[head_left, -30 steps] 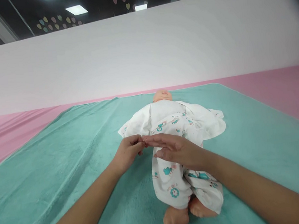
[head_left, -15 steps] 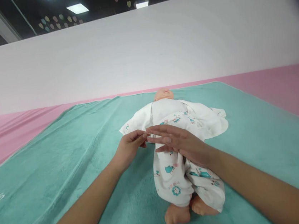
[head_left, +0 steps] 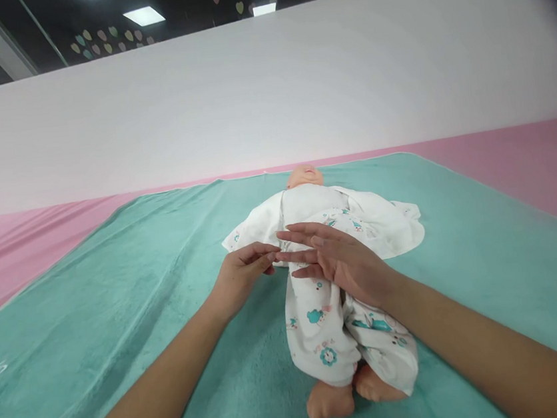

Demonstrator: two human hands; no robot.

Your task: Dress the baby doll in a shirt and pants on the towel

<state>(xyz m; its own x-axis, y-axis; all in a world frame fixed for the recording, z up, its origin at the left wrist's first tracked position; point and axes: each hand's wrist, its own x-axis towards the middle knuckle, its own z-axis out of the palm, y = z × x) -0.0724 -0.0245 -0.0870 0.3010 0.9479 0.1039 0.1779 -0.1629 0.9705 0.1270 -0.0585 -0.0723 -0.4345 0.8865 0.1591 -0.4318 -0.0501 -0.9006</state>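
Observation:
A baby doll (head_left: 305, 175) lies on its back, its head at the far end and its bare feet (head_left: 329, 400) toward me. It wears a white top (head_left: 303, 203) with wide sleeves spread to both sides, and white trousers (head_left: 319, 345) printed with teal figures. My left hand (head_left: 245, 273) is pinched closed at the doll's waist, by the hem of the top; what lies between its fingertips cannot be made out. Over the doll's middle, my right hand (head_left: 339, 259) is open with fingers spread, its fingertips close to or touching my left fingertips.
The doll lies on a teal towel (head_left: 118, 301) with white edging and some folds on the left. Pink fabric (head_left: 520, 168) shows beneath and around it. A white wall or partition (head_left: 256, 97) rises behind, with dark glass (head_left: 185, 5) and heart shapes above.
My right hand has lifted slightly and its fingers have spread wider. My left hand stays nearly in place, still pinched. The doll has not visibly moved.

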